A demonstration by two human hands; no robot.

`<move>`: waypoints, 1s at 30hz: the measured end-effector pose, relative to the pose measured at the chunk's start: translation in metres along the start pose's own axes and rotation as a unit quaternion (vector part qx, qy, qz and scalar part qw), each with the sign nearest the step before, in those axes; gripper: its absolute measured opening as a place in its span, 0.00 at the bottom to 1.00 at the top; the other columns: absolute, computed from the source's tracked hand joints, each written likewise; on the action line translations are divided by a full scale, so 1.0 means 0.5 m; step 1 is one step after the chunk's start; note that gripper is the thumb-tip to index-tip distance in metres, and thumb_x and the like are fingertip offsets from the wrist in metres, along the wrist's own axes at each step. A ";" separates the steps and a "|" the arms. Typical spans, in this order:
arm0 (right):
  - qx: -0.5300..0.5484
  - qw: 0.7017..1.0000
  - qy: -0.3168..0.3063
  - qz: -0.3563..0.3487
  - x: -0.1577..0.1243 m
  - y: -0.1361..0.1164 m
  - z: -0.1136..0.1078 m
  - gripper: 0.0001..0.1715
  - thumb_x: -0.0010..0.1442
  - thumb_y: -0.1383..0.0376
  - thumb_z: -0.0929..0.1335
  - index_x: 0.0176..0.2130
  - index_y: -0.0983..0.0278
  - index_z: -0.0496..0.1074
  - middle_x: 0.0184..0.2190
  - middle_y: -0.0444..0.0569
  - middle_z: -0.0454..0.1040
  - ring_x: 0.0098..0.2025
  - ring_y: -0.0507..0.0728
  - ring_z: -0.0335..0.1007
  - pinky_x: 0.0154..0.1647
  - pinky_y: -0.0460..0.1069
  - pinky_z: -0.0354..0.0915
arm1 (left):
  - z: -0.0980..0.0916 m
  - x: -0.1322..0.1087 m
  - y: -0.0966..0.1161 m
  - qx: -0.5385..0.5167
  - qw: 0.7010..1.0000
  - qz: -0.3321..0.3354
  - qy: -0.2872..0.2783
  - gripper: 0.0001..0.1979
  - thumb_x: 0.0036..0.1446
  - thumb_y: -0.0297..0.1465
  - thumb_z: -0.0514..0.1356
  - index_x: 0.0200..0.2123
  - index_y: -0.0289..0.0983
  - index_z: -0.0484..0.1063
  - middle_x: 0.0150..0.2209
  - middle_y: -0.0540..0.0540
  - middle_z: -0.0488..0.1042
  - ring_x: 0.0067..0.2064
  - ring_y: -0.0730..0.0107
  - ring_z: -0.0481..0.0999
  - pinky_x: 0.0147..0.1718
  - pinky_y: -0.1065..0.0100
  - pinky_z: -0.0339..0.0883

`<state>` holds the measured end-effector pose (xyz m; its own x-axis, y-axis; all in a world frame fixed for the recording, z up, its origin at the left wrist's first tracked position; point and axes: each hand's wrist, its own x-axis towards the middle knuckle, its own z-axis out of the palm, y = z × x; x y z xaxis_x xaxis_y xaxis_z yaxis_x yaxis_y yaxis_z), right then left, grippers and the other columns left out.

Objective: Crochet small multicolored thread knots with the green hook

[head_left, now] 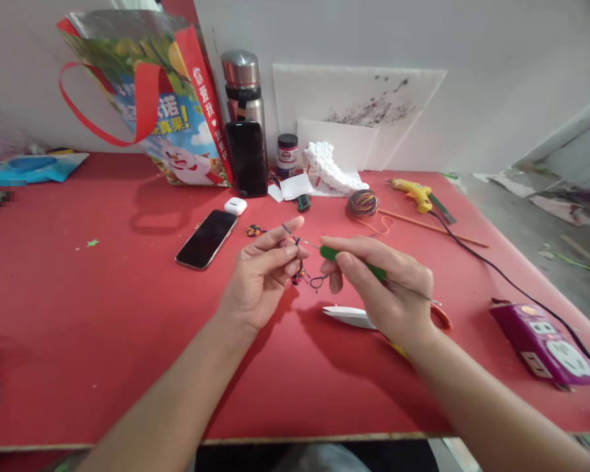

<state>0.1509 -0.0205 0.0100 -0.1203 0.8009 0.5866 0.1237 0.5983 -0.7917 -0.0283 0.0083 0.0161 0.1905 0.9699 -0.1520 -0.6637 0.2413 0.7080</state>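
Note:
My left hand (265,269) pinches a small dark multicoloured crochet piece (299,275), with a strand of yarn running over its raised index finger. In my right hand (383,275) is a crochet hook (330,252) with a green handle, its thin metal tip pointing left to the yarn at my left fingertips. A loop of dark yarn (317,282) hangs between the two hands. Scissors (351,316) lie on the table under my right hand, which partly hides them. A ball of variegated yarn (362,203) rests behind the hands.
On the red table (128,328) lie a phone (207,239), an earbud case (235,206), a small crocheted flower (254,231), a glue gun (413,192), a wooden stick (437,229) and a purple box (545,344). Along the back stand a shopping bag (187,144), a thermos (240,72) and another phone (247,159).

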 end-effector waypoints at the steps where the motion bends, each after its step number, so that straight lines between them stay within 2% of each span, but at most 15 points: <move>1: 0.009 1.000 0.019 0.009 -0.009 0.010 0.006 0.18 0.73 0.71 0.69 0.56 0.56 0.82 0.35 0.43 0.83 0.29 0.50 0.77 0.36 0.49 0.76 | -0.001 0.001 -0.002 -0.003 1.000 0.002 0.006 0.16 0.47 0.18 0.70 0.40 0.33 0.89 0.25 0.46 0.82 0.23 0.82 0.73 0.26 0.81 0.69; 6: 0.038 0.996 0.059 0.048 -0.043 0.036 0.025 0.17 0.74 0.69 0.69 0.56 0.55 0.82 0.35 0.44 0.83 0.29 0.51 0.77 0.34 0.51 0.74 | -0.006 0.003 -0.013 0.003 1.000 -0.002 0.024 0.12 0.52 0.20 0.70 0.40 0.35 0.89 0.25 0.47 0.82 0.23 0.81 0.71 0.27 0.79 0.69; 12: 0.033 0.998 0.026 0.057 -0.039 0.041 0.007 0.17 0.74 0.69 0.69 0.57 0.55 0.81 0.36 0.45 0.84 0.30 0.53 0.78 0.35 0.52 0.75 | -0.008 0.006 -0.020 0.048 0.998 -0.007 0.043 0.12 0.51 0.23 0.73 0.40 0.36 0.89 0.25 0.48 0.81 0.24 0.80 0.69 0.28 0.77 0.68; 16: 0.002 0.998 0.016 0.056 -0.041 0.046 0.005 0.17 0.75 0.69 0.68 0.57 0.57 0.81 0.35 0.45 0.83 0.30 0.52 0.78 0.35 0.51 0.74 | -0.003 0.003 -0.032 0.114 0.991 0.024 0.067 0.14 0.51 0.25 0.73 0.43 0.39 0.89 0.26 0.49 0.81 0.25 0.78 0.70 0.27 0.74 0.66; 20: -0.090 0.996 0.013 0.012 -0.045 0.051 0.019 0.17 0.74 0.71 0.68 0.58 0.59 0.78 0.38 0.48 0.84 0.34 0.54 0.80 0.39 0.51 0.76 | 0.011 -0.005 -0.045 0.133 0.985 0.041 0.103 0.14 0.52 0.25 0.74 0.43 0.39 0.88 0.26 0.50 0.80 0.26 0.78 0.69 0.28 0.74 0.66; 25: -0.133 0.989 0.001 -0.057 -0.050 0.057 0.037 0.24 0.73 0.74 0.66 0.64 0.59 0.73 0.46 0.53 0.84 0.44 0.57 0.82 0.46 0.53 0.78 | 0.019 -0.006 -0.047 0.066 0.990 0.007 0.121 0.13 0.50 0.23 0.73 0.42 0.34 0.86 0.26 0.51 0.78 0.25 0.80 0.69 0.27 0.76 0.66; 30: -0.117 0.992 -0.007 -0.052 -0.052 0.061 0.032 0.23 0.73 0.72 0.68 0.64 0.58 0.74 0.43 0.52 0.83 0.42 0.57 0.80 0.45 0.53 0.78 | 0.010 0.000 -0.032 0.036 0.994 -0.032 0.100 0.13 0.48 0.22 0.72 0.40 0.32 0.87 0.24 0.50 0.78 0.23 0.81 0.68 0.27 0.77 0.66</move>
<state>0.1418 -0.0233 -0.0319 -0.1579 0.7358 0.6585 0.3357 0.6671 -0.6650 -0.0142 0.0043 0.0081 0.0781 0.9420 -0.3264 -0.5995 0.3060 0.7396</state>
